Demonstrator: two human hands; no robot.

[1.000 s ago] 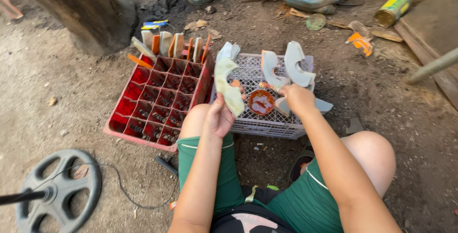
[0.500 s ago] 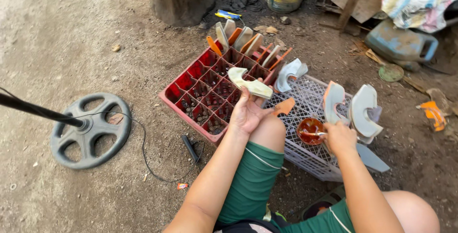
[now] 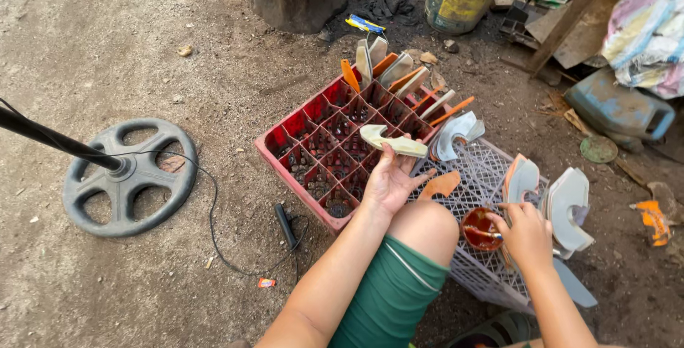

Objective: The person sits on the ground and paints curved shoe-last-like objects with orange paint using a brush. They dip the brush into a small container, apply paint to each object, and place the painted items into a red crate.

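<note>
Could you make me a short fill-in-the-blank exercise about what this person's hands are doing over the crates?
1. The left hand holds a pale curved piece above the ____ crate.
2. The right hand holds a small brush over a small cup of ____ liquid.
3. That cup rests on the ____ crate.
4. On the ground to the left lies a round grey ____ with a black pole.

Missing words: red; reddish-brown; white; base

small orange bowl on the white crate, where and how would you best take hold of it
Probably by the rim of the small round orange bowl, from above on its left side. It sits upright on the white lattice plastic crate, the right hand holds a brush into it from the right, and the person's knee crowds the near-left.
</note>
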